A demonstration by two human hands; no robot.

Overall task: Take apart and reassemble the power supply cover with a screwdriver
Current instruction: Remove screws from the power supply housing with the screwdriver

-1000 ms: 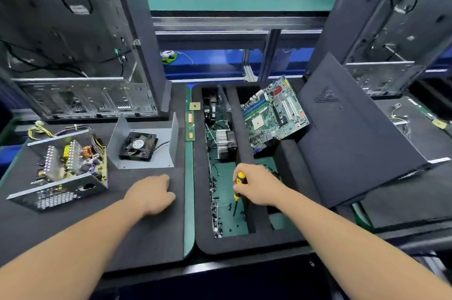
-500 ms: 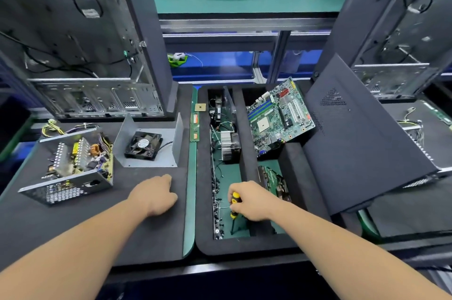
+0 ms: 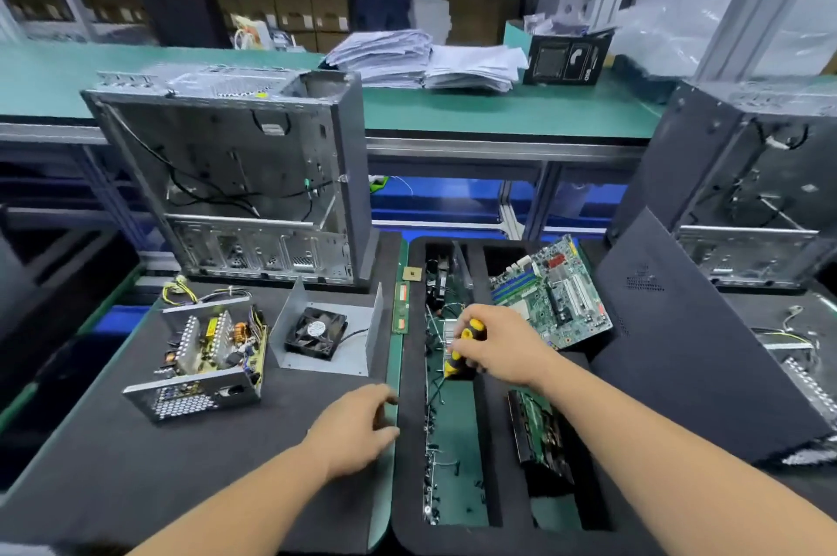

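Fingers of the right hand (image 3: 496, 347) curled round a yellow-and-black screwdriver (image 3: 461, 349), holding it above the left slot of the black foam tray (image 3: 407, 442). That slot held loose screws and wires. The left hand (image 3: 358, 428) rested on the dark mat (image 3: 136, 465) by the tray's edge — fingers loosely bent, holding nothing. On the mat's far left sat the opened power supply (image 3: 206, 356), its circuit board exposed; just beside it lay the bent metal cover (image 3: 326, 333) with its fan (image 3: 315, 332) facing up.
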